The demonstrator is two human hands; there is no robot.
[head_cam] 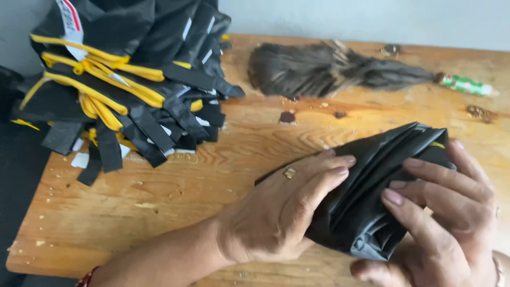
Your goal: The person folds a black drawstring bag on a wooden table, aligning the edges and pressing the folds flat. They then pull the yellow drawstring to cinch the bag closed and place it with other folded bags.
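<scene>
A bunched piece of black fabric (372,180), folded into pleats, lies on the wooden table (175,196) at the lower right. My left hand (287,207), with a ring on one finger, presses on its left side. My right hand (446,212) grips its right end, fingers curled over the folds. A thin yellow edge shows near the fabric's top right.
A stack of black fabric pieces with yellow trim and black straps (122,74) fills the upper left of the table. A dark feather duster (319,66) with a green and white handle (467,85) lies along the far edge. Small crumbs dot the wood.
</scene>
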